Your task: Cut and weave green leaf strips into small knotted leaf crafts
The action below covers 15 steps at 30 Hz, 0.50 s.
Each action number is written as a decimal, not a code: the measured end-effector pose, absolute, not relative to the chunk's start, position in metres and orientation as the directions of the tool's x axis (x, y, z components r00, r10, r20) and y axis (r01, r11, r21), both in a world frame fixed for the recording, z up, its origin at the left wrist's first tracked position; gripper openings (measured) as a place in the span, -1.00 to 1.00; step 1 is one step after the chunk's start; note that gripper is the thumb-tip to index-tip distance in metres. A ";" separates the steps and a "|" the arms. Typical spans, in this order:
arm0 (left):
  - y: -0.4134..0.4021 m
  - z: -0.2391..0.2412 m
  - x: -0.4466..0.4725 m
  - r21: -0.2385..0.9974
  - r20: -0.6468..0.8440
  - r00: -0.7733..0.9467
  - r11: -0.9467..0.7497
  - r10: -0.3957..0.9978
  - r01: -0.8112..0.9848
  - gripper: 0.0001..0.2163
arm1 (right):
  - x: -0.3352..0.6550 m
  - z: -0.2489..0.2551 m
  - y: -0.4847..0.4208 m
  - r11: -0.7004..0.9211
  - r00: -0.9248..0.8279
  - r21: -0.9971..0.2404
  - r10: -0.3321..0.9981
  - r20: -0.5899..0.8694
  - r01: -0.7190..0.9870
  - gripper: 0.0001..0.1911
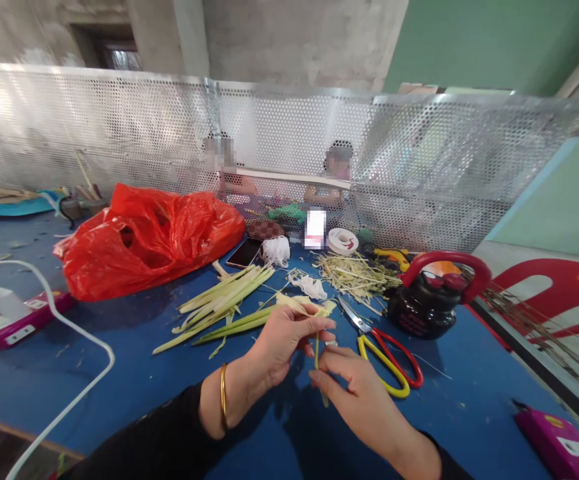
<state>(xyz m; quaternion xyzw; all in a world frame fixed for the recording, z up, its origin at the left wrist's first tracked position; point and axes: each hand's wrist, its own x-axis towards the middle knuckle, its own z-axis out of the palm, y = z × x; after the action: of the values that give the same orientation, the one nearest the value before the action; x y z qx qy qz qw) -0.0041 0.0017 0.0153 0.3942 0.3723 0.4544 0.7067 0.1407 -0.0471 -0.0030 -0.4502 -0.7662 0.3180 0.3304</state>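
Note:
My left hand (pixel 285 335), with a gold bangle at the wrist, pinches a pale yellow-green plant strip (pixel 317 352) between thumb and fingers. Lower down, my right hand (pixel 352 381) has thumb and forefinger closed on the same strip, which hangs between the hands. Longer green leaf strips (pixel 244 323) lie just beyond my left hand, beside a fanned pile of pale strips (pixel 229 291). Scissors (pixel 369 331) with one yellow and one red handle rest open to the right of my right hand. A crumpled white scrap (pixel 312 287) lies beyond both hands.
A red plastic bag (pixel 154 243), phone (pixel 244 253), white string ball (pixel 276 251), tape roll (pixel 343 241) and trimmings (pixel 356 275) lie farther back. A black pot-shaped object with a red handle (pixel 422 307) stands right. A white cable (pixel 84 340) crosses left. Behind a perforated screen (pixel 279 120) sit two people.

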 end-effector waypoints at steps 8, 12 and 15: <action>-0.001 0.018 -0.007 0.937 -0.159 0.412 0.269 0.897 -0.223 -0.74 | 0.156 -0.002 -0.030 0.000 -0.053 -0.994 0.999 0.006 -0.105 -0.69; -0.006 0.018 -0.002 0.944 -0.213 0.405 0.293 0.889 -0.149 -0.68 | 0.157 -0.003 -0.029 -0.111 -0.016 -0.927 0.993 -0.113 -0.359 -0.74; -0.008 0.017 0.002 0.949 -0.182 0.390 0.265 0.902 -0.170 -0.74 | 0.153 -0.001 -0.031 -0.104 -0.023 -0.928 0.994 -0.103 -0.359 -0.75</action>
<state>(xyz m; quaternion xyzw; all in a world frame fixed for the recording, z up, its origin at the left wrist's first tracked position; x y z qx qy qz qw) 0.0023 -0.0076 0.0167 0.4657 0.3930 0.3878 0.6916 0.1529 -0.0310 -0.0013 -0.4248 -0.3740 0.6096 0.5550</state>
